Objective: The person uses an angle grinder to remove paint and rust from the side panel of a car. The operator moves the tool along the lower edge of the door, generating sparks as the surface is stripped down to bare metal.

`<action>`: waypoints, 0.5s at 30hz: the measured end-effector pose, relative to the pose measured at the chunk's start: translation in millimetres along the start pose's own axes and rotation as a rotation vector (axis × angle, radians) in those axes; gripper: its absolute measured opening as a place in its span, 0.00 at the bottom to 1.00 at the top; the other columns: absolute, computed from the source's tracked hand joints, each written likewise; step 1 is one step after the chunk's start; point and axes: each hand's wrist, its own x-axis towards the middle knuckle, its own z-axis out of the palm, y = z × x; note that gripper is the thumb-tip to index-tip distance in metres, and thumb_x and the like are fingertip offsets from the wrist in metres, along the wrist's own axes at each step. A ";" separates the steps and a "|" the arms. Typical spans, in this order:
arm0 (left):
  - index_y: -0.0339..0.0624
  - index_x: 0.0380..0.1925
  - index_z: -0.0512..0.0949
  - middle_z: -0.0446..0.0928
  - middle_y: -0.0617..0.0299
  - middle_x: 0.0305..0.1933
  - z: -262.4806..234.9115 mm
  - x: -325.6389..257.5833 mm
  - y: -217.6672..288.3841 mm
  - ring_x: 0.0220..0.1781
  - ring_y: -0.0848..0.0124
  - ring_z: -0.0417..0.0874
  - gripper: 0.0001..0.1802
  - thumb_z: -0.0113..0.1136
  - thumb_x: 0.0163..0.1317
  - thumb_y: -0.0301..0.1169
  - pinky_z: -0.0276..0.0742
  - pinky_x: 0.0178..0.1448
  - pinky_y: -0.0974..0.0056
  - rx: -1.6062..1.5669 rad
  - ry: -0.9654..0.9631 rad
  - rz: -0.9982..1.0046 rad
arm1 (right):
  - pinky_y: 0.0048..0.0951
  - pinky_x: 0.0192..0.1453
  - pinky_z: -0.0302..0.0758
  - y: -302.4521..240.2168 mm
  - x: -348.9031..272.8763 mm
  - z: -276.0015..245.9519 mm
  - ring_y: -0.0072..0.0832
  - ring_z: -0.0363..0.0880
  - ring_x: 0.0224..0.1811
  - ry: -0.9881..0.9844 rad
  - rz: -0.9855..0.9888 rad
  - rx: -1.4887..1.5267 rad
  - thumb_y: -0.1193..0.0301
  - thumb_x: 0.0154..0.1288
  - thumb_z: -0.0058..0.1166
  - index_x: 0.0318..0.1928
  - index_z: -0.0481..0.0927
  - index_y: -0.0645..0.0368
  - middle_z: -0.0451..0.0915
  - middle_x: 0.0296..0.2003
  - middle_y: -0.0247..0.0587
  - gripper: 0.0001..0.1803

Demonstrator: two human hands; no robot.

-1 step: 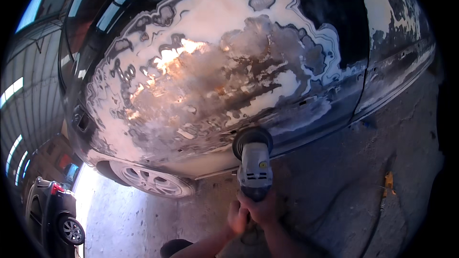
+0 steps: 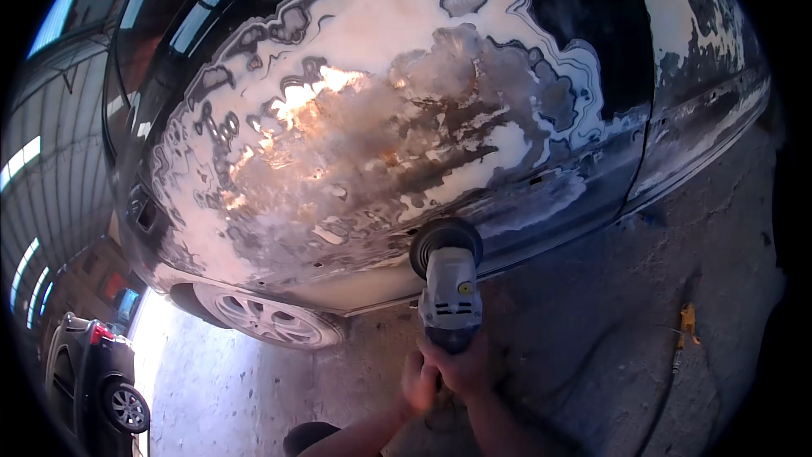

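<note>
A grey angle grinder or polisher (image 2: 452, 292) with a dark round disc sits low in the middle, its disc against the lower edge of the car's side panel (image 2: 364, 144). Around its dark rear end, my right hand (image 2: 463, 370) is closed. Just to the left, my left hand (image 2: 420, 382) is also closed at the tool's back end; its fingers are partly hidden. The panel is patchy with pale filler, grey sanded areas and bare-looking metal, and a bright glare lies on its upper left.
At the lower left of the panel is a pale, dusty wheel (image 2: 279, 317). Another dark vehicle (image 2: 89, 381) stands at the far left. A yellow-orange tool or connector (image 2: 688, 324) on a dark cable or hose lies on the concrete floor (image 2: 592, 305) to the right.
The tool's disc has shifted very slightly upward against the panel. Both hands keep their hold on the tool.
</note>
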 end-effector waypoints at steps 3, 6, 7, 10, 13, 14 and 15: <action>0.45 0.43 0.69 0.70 0.46 0.38 -1.3 8.6 -1.2 0.36 0.51 0.73 0.12 0.45 0.63 0.36 0.70 0.36 0.54 -0.016 -0.042 0.082 | 0.29 0.43 0.75 2.8 3.5 -2.8 0.25 0.79 0.37 0.012 -0.080 -0.029 0.69 0.45 0.67 0.41 0.77 0.61 0.80 0.35 0.38 0.21; 0.46 0.44 0.69 0.70 0.46 0.39 2.3 -1.9 -13.2 0.37 0.51 0.73 0.12 0.45 0.63 0.36 0.70 0.36 0.54 0.033 -0.048 0.029 | 0.29 0.42 0.75 -17.7 -5.9 3.5 0.25 0.79 0.36 0.075 -0.084 0.060 0.70 0.45 0.67 0.41 0.77 0.62 0.80 0.35 0.37 0.21; 0.46 0.44 0.69 0.71 0.46 0.39 3.0 -2.5 -8.5 0.37 0.50 0.73 0.12 0.45 0.63 0.36 0.70 0.36 0.54 0.064 -0.047 0.025 | 0.29 0.41 0.75 -15.3 -5.8 4.1 0.25 0.80 0.36 0.103 -0.121 0.059 0.70 0.45 0.67 0.40 0.77 0.62 0.81 0.35 0.38 0.20; 0.46 0.43 0.70 0.71 0.46 0.39 1.4 6.0 3.8 0.36 0.50 0.73 0.12 0.44 0.63 0.37 0.70 0.36 0.53 0.059 -0.045 0.073 | 0.29 0.41 0.76 -10.2 -2.1 3.2 0.25 0.80 0.35 0.122 -0.142 0.056 0.70 0.45 0.67 0.39 0.78 0.62 0.81 0.34 0.38 0.19; 0.46 0.43 0.70 0.71 0.45 0.39 1.1 16.5 -0.7 0.36 0.50 0.73 0.12 0.44 0.64 0.37 0.70 0.36 0.53 -0.159 -0.113 -0.011 | 0.29 0.41 0.76 -9.7 2.6 -2.5 0.25 0.80 0.35 0.064 -0.056 0.057 0.70 0.44 0.68 0.39 0.78 0.62 0.81 0.34 0.38 0.20; 0.46 0.44 0.70 0.71 0.45 0.39 0.9 19.0 3.9 0.36 0.50 0.73 0.12 0.44 0.64 0.37 0.70 0.35 0.54 -0.172 -0.135 -0.017 | 0.29 0.41 0.76 -4.8 2.6 -4.3 0.25 0.80 0.35 0.082 -0.076 0.058 0.70 0.44 0.68 0.39 0.78 0.62 0.81 0.34 0.38 0.20; 0.46 0.44 0.70 0.71 0.45 0.39 1.0 19.2 4.4 0.36 0.50 0.73 0.12 0.45 0.64 0.36 0.69 0.35 0.54 -0.155 -0.169 0.004 | 0.29 0.40 0.76 -2.9 2.2 -6.0 0.25 0.80 0.35 0.100 -0.096 0.059 0.70 0.44 0.68 0.39 0.78 0.62 0.81 0.33 0.37 0.19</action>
